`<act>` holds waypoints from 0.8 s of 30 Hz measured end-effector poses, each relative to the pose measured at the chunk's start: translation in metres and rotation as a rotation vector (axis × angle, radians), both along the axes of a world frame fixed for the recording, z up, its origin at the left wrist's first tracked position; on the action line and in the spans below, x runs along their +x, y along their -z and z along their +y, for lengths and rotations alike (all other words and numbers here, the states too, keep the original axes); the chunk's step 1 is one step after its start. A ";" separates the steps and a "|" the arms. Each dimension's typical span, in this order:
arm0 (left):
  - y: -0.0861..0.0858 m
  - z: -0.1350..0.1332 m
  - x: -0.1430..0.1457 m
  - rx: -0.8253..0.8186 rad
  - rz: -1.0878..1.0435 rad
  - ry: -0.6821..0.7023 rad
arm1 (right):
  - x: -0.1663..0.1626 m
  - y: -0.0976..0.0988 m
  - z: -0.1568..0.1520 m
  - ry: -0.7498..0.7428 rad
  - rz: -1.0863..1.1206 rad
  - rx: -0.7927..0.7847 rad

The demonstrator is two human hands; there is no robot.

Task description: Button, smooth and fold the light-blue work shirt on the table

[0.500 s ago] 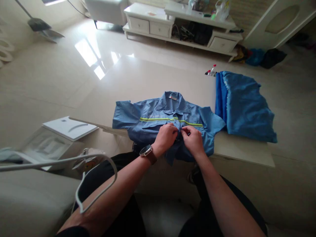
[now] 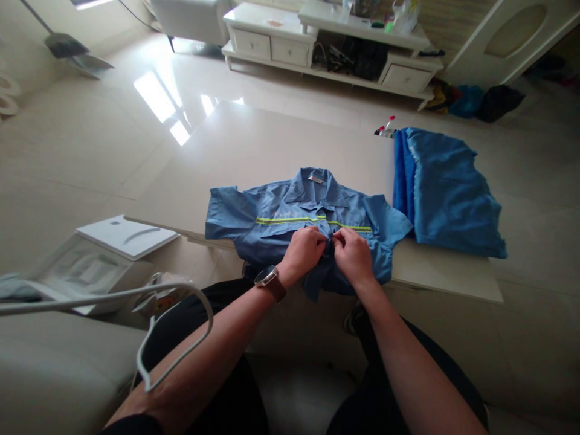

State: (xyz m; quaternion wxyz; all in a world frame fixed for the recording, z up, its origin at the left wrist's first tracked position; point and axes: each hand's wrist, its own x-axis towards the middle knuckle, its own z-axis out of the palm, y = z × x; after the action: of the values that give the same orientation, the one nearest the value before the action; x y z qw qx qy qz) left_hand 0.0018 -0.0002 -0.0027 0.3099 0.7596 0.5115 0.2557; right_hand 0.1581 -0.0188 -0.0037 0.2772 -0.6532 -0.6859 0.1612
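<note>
A blue short-sleeved shirt (image 2: 276,208) lies face up, collar away from me, with a yellow-green stripe across its chest. Its lower part hangs over the near edge of the pale table (image 2: 254,139). My left hand (image 2: 304,251), with a watch on the wrist, pinches the shirt's front at the middle, below the stripe. Close beside it, my right hand (image 2: 352,254) is closed on the other side of the same front strip. The fingertips nearly meet, and whatever small part lies between them is too small to make out.
Folded blue cloth (image 2: 453,187) is stacked on the table's right side, with red-capped bottles (image 2: 387,127) behind it. On the left are a white box (image 2: 127,235) and a pale cable (image 2: 211,302) near my left forearm. A white cabinet (image 2: 272,48) stands farther off.
The view has shifted very slightly. Both hands stay at the shirt's front, and the right fingers have curled a little closer together.
</note>
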 end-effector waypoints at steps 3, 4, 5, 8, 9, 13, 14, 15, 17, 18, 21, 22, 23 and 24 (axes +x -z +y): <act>-0.001 -0.001 0.001 -0.011 -0.011 -0.070 | 0.000 0.002 0.001 -0.010 0.161 -0.045; -0.001 -0.001 0.001 -0.014 -0.009 -0.093 | 0.000 0.004 0.002 -0.020 0.235 -0.068; -0.002 -0.001 0.001 -0.013 0.000 -0.113 | 0.000 0.005 0.002 -0.030 0.306 -0.090; -0.003 -0.001 0.001 -0.003 0.047 -0.146 | -0.002 0.010 0.001 -0.035 0.439 -0.130; -0.004 -0.001 0.001 0.002 0.061 -0.147 | -0.002 0.011 0.001 -0.031 0.463 -0.137; -0.006 0.000 0.000 0.025 0.089 -0.138 | -0.005 0.014 0.002 0.005 0.548 -0.192; -0.007 0.000 -0.001 0.028 0.097 -0.136 | -0.004 0.014 0.003 0.020 0.559 -0.219; -0.007 0.000 -0.001 0.027 0.106 -0.136 | -0.004 0.013 0.003 0.028 0.568 -0.246; -0.007 0.001 -0.002 0.021 0.124 -0.139 | -0.002 0.011 0.003 -0.001 0.590 -0.283; -0.007 0.002 -0.003 0.017 0.131 -0.140 | -0.001 0.010 0.004 -0.033 0.593 -0.286; -0.007 0.002 -0.003 0.010 0.134 -0.135 | 0.003 0.006 0.004 -0.093 0.520 -0.254; -0.008 0.002 -0.003 0.009 0.132 -0.132 | 0.004 0.004 0.004 -0.093 0.482 -0.241; -0.008 0.002 -0.003 0.010 0.128 -0.129 | 0.004 0.004 0.004 -0.088 0.453 -0.228; -0.008 0.001 -0.003 0.013 0.122 -0.128 | 0.004 0.003 0.004 -0.085 0.435 -0.218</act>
State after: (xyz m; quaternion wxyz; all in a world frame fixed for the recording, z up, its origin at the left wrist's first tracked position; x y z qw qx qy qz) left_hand -0.0010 0.0011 0.0053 0.2564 0.7416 0.5751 0.2314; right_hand 0.1626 -0.0148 -0.0064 0.3393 -0.5998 -0.6155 0.3824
